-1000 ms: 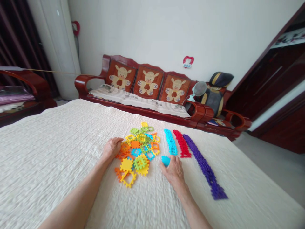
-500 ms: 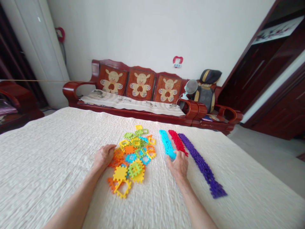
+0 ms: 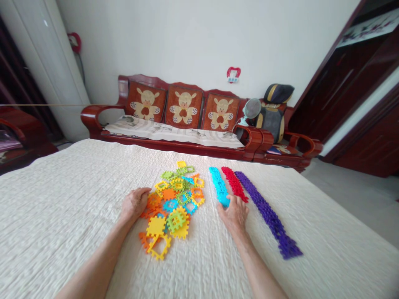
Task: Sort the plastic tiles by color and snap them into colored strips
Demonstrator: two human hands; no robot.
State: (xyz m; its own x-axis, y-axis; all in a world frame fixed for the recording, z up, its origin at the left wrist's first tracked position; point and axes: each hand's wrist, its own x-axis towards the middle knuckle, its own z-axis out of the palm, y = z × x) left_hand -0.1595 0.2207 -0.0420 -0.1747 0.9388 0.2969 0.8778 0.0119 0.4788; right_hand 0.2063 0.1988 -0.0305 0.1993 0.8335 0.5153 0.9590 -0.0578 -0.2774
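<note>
right hand [image 3: 235, 211] is touching blue strip [image 3: 218, 185], uneven pressure possibly skewing it, while left hand [image 3: 134, 204] is resting beside orange pieces [image 3: 155, 200], grips unclear.

On the cloth [image 3: 77, 199], a pile [image 3: 169, 194] lies between the hands, with the left hand [image 3: 135, 203] at its left edge. To its right, apart from it, run the left strip [image 3: 217, 180], middle strip [image 3: 232, 182] and right strip [image 3: 264, 209], side by side. The right hand [image 3: 235, 211] is at the left strip's near end. Behind the cloth stands the sofa [image 3: 174, 145], three cushions [image 3: 184, 107] along its back, a fan [image 3: 252, 108] near its right end, a chair [image 3: 285, 158] to its right.
</note>
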